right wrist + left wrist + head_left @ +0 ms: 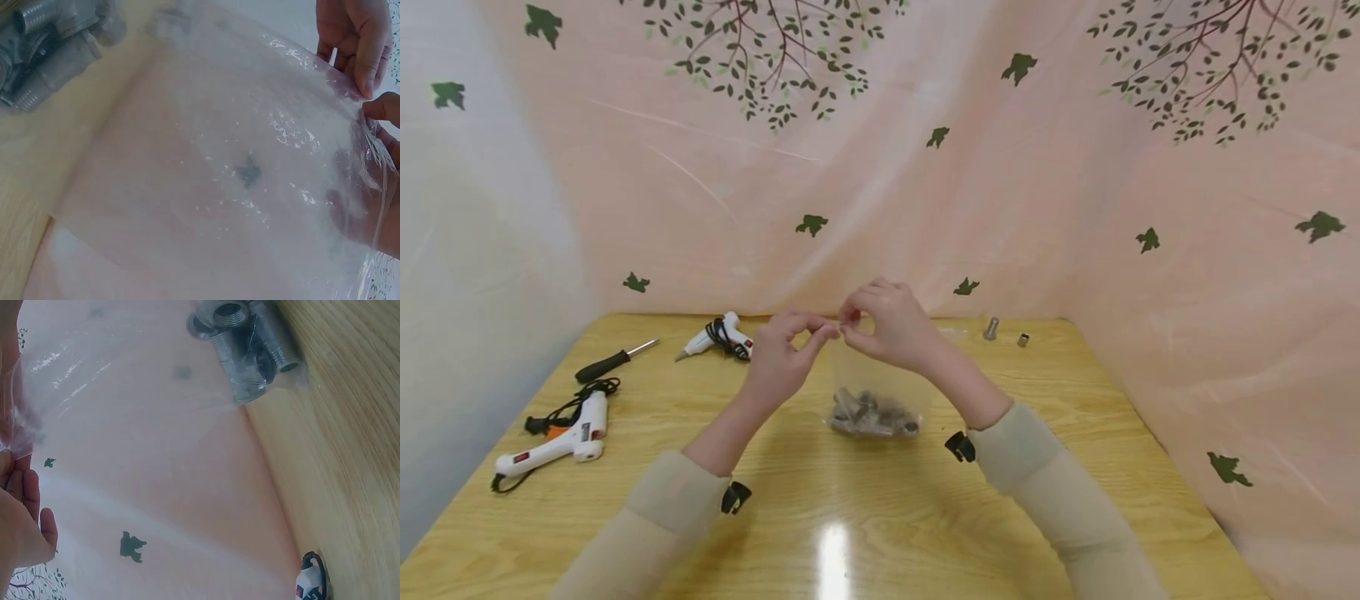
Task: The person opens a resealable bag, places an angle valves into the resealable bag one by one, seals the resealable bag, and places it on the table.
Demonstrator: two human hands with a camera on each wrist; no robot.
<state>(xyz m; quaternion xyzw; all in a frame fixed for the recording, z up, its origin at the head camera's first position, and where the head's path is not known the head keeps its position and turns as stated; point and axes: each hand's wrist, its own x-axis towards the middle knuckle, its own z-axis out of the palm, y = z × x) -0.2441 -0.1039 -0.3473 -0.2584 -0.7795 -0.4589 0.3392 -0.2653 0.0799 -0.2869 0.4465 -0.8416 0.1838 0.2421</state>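
Observation:
A clear plastic zip bag (880, 371) hangs upright above the wooden table, its bottom at the tabletop. Several grey metal threaded pipe fittings (259, 344) lie bunched in the bottom of it. With thumb and forefinger, my left hand (784, 354) pinches the top left corner of the bag. My right hand (891, 325) pinches the same top edge right beside it, fingertips close together. In the right wrist view the ridged zip strip (382, 206) runs down from the right hand's fingers, and the plastic there is creased.
At the left lie a white glue gun (553, 446) with a black cord, a black-handled screwdriver (606, 365) and another white glue gun (718, 336). Behind the right hand stand a metal fitting (991, 328) and a smaller one (1023, 340). A patterned cloth (880, 183) hangs behind the table.

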